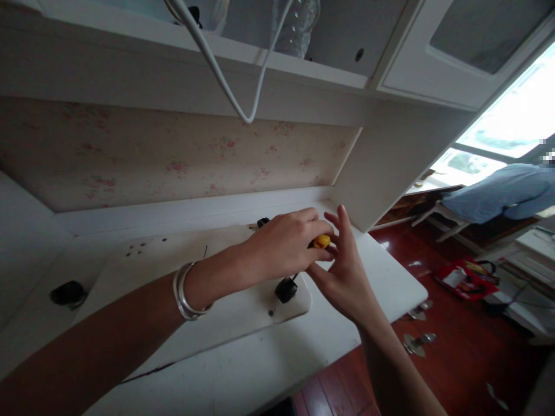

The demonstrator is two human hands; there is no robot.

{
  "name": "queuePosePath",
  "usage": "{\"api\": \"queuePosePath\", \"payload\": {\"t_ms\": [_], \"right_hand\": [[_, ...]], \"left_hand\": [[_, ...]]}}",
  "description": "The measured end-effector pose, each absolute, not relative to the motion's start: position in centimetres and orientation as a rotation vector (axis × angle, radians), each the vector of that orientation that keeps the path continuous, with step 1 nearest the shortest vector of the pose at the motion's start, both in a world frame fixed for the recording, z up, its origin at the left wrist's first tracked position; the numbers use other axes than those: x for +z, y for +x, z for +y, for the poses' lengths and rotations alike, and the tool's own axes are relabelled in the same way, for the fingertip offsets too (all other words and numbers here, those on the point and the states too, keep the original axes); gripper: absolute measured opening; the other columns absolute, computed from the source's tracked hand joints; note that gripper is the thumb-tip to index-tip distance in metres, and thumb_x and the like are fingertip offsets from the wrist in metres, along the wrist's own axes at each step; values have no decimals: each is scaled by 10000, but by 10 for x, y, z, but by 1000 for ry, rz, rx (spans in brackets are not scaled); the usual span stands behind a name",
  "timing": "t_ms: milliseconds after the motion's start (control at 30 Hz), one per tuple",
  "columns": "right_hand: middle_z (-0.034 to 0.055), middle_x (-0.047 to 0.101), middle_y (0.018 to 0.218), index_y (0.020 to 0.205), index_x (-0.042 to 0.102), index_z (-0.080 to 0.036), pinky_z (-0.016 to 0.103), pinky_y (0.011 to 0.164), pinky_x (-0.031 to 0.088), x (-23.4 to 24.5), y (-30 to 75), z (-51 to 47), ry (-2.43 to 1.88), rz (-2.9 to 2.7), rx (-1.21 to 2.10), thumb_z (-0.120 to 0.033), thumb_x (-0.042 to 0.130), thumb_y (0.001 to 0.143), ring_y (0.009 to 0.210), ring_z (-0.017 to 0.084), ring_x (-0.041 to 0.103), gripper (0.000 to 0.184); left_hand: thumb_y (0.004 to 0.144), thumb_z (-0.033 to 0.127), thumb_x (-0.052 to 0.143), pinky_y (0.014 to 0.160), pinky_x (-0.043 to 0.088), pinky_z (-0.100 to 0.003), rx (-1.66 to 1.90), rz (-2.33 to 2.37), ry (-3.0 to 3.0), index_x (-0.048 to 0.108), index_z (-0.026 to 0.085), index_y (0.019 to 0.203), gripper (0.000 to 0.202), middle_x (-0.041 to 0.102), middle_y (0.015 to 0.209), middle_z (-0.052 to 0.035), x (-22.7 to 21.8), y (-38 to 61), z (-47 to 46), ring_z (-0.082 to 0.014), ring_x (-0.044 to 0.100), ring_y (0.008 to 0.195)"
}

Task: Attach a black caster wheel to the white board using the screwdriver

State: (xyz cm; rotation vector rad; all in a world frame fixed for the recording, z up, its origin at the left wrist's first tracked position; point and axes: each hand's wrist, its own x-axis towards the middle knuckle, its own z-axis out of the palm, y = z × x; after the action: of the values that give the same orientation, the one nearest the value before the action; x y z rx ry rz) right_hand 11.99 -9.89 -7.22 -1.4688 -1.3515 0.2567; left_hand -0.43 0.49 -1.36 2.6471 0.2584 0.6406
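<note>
My left hand [290,242], with silver bangles at its wrist, is closed round a small yellow-ended tool [321,241]. A bit of black shows beside the yellow; the rest is hidden by the fingers, so its kind is unclear. Close by on the right, my right hand [347,277] has its fingers apart, the tips near the yellow end; whether they touch it I cannot tell. Below both hands a black block-like fitting [286,290] stands on a white panel [234,306] with small holes. Another black fitting [263,222] peeks out behind my left hand.
The panel lies on a white tabletop [381,283]. At the left is a further black fitting [68,293]. A white cable [247,118] hangs from the shelf above, which holds a clear plastic bottle [299,29]. A red bag [466,278] and a person in blue [494,190] are at right.
</note>
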Motion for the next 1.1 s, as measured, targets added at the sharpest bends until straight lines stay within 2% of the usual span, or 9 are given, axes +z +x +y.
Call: {"api": "queuePosePath", "payload": {"t_ms": [100,233,333,467,700,800,900,1000,1100], "right_hand": [[130,407,1431,1523,170,-332,420,833,584,-71,119,-97,-1499,-1287,217,-222,704,757,994,220,644,940],[125,342,1508,1524,115,-362,434,927,549,-71,119,-101,-1407,-1263,404,-237,641,827,1060,215,654,881],[116,324,1524,1533,75,-367,465,993,501,-71,119,-102,-1429,-1302,358,-247,666,810,1204,249,571,942],[121,419,1421,1509,186,-331,432,865,572,-71,118,-101,-1506,-1292,219,-230,723,747,1064,242,629,938],[107,305,1529,1513,123,-368,430,926,547,-71,117,-104,-1438,-1301,337,-225,624,835,1108,217,621,855],[116,406,1431,1498,195,-319,449,919,542,-71,117,-102,-1517,-1304,170,-219,692,769,1102,235,596,888],[111,467,1337,1455,274,-298,436,866,565,-72,117,-101,-1517,-1286,140,-200,679,768,996,216,637,802],[118,395,1440,1483,198,-339,413,862,575,-71,118,-103,-1431,-1286,307,-217,616,836,1019,206,655,780],[115,293,1534,1520,68,-381,432,912,557,-71,117,-105,-1426,-1283,389,-240,616,848,1101,218,629,879]], "left_hand": [[888,351,611,846,528,-379,699,360,2665,655,198,1059,233,622,1050,-46,-13,-3,3,-200,634,892],[937,152,483,1035,442,-336,648,127,2507,592,245,1221,318,564,1331,-38,-14,-4,5,-165,565,1170],[889,107,545,1009,448,-310,598,59,2497,647,249,1132,299,659,1196,-6,-13,-5,6,-158,589,1129],[847,322,668,859,511,-350,677,321,2621,682,230,1045,218,664,1008,-26,-12,-3,4,-193,639,907],[890,108,532,998,451,-296,611,115,2493,637,245,1149,310,650,1191,-10,-11,-3,5,-152,591,1110],[848,252,651,858,514,-352,687,320,2573,665,231,1031,185,652,1019,-18,-12,-2,3,-183,633,898],[839,336,674,903,508,-372,762,369,2525,632,202,1086,284,623,1115,-48,-14,-1,1,-201,621,973],[899,189,566,1030,437,-335,707,186,2436,573,215,1218,320,604,1269,-45,-14,-2,2,-176,562,1164],[894,135,545,971,459,-326,659,149,2493,627,234,1126,265,658,1151,-18,-12,-2,3,-170,601,1077]]}}
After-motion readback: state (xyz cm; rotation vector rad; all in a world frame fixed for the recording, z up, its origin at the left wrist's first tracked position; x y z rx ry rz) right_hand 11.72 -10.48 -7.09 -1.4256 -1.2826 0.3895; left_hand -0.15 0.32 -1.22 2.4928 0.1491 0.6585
